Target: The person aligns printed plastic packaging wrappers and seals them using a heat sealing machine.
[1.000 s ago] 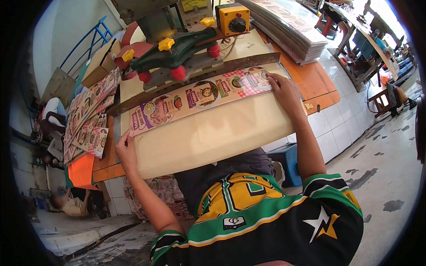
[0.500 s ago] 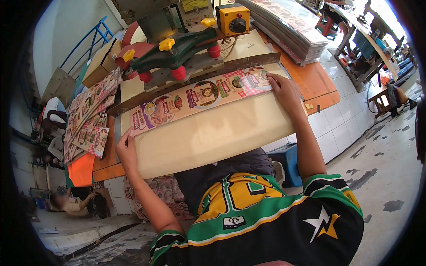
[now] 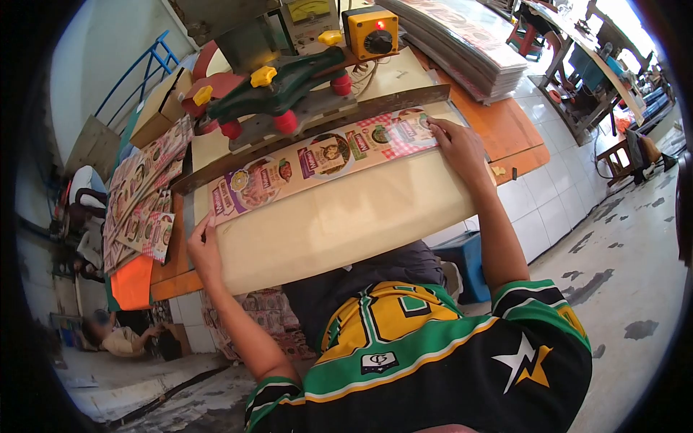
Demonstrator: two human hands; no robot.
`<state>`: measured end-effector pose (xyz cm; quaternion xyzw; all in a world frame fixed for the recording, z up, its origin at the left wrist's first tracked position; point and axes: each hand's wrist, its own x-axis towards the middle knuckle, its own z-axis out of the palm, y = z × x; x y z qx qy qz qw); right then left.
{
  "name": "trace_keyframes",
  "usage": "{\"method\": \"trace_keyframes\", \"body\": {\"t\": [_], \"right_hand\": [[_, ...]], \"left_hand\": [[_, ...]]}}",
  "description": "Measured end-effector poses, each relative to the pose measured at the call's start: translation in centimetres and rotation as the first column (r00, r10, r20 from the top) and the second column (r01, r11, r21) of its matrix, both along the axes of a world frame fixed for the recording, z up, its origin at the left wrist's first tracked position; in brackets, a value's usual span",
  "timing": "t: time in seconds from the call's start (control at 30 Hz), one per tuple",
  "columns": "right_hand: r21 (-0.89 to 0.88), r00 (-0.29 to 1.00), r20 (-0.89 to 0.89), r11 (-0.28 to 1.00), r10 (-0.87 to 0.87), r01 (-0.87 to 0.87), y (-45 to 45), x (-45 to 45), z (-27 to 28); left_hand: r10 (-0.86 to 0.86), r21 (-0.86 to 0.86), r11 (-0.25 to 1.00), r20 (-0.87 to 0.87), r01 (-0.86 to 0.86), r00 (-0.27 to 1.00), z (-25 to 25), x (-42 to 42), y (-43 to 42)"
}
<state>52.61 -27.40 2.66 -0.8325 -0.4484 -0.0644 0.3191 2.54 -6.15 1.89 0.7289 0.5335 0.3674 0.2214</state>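
A long printed plastic strip [image 3: 292, 167] with food pictures and a red check pattern lies along a cream board [image 3: 339, 209]. My left hand [image 3: 205, 249] is closed at the strip's left end, thumb and fingertips pinching its corner. At the far right end my right hand [image 3: 462, 150] pinches the other corner, fingers bent. Just behind the strip's back edge runs a long metal bar [image 3: 382, 99] of a press. Above that sits the press's green frame [image 3: 289, 92], with yellow knobs and red round mounts.
An orange control box [image 3: 370, 35] with a black dial and lit red lamp tops the press. Printed sheets [image 3: 141, 187] lie heaped at left near a cardboard box [image 3: 160, 107]. A tall sheet stack [image 3: 469, 43] stands back right. A blue bin [image 3: 468, 267] is below the board.
The red lamp on the control box has lit up. The view has shifted slightly; both hands keep their hold on the strip's ends.
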Motion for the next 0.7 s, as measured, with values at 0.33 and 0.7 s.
{"method": "trace_keyframes", "body": {"t": [0.33, 0.7], "right_hand": [[0.003, 0.999, -0.039, 1.000, 0.015, -0.015, 0.1, -0.2, 0.3], [-0.004, 0.999, -0.049, 1.000, -0.001, 0.001, 0.2, -0.2, 0.3]], "left_hand": [[-0.006, 0.014, 1.000, -0.022, 0.006, 1.000, -0.4, -0.5, 0.4], [0.060, 0.070, 0.996, -0.095, -0.053, 0.994, -0.4, -0.3, 0.3]]}}
